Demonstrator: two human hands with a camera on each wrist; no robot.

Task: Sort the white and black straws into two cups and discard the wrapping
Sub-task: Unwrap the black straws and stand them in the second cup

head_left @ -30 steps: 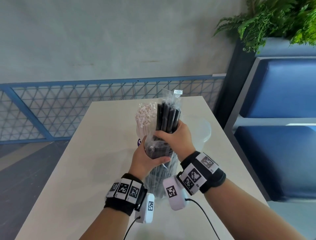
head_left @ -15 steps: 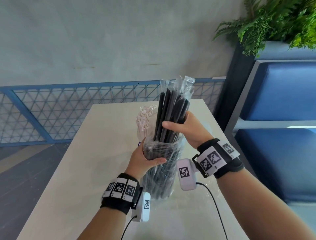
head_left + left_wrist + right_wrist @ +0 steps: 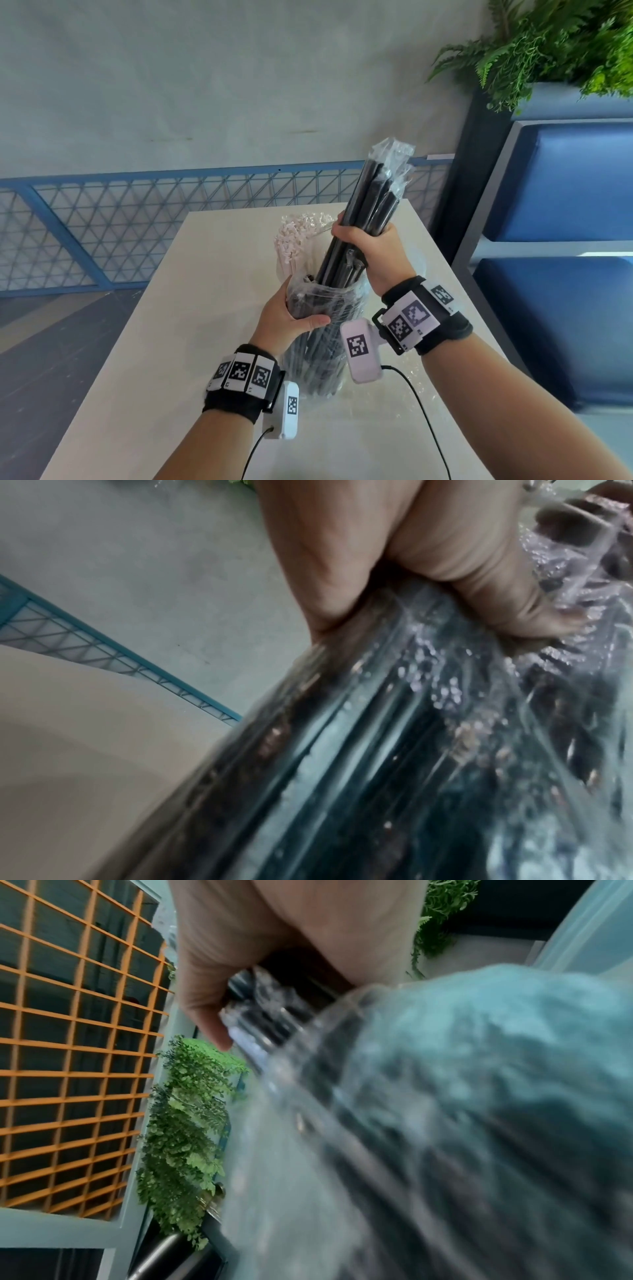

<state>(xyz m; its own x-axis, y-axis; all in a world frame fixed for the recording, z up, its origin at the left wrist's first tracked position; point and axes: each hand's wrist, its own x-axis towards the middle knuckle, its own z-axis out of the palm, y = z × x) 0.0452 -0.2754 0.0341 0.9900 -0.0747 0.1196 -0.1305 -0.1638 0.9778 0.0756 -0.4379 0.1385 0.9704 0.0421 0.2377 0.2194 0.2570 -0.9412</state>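
My right hand (image 3: 368, 241) grips a bundle of black straws (image 3: 371, 200), each in its own clear sleeve, raised halfway out of a clear plastic bag (image 3: 320, 346). My left hand (image 3: 291, 313) holds that bag around its upper part; more black straws remain inside it. The bag stands upright on the beige table (image 3: 164, 342). Behind the bag, white straws (image 3: 294, 236) stand bunched in a cup that the bag mostly hides. In the left wrist view my fingers (image 3: 514, 610) press on the crinkled plastic bag (image 3: 394, 764). The right wrist view, blurred, shows my fingers (image 3: 212, 1007) curled round the wrapped black straws (image 3: 274, 1015).
A clear cup (image 3: 416, 257) stands partly hidden behind my right wrist. A blue mesh railing (image 3: 137, 219) runs beyond the table's far edge. Blue cushioned seating (image 3: 561, 308) stands to the right, with green plants (image 3: 548, 44) above it.
My right hand has lifted the gripped bundle of black straws up and to the right, drawing it farther out of the bag. My left hand still holds the bag in place.
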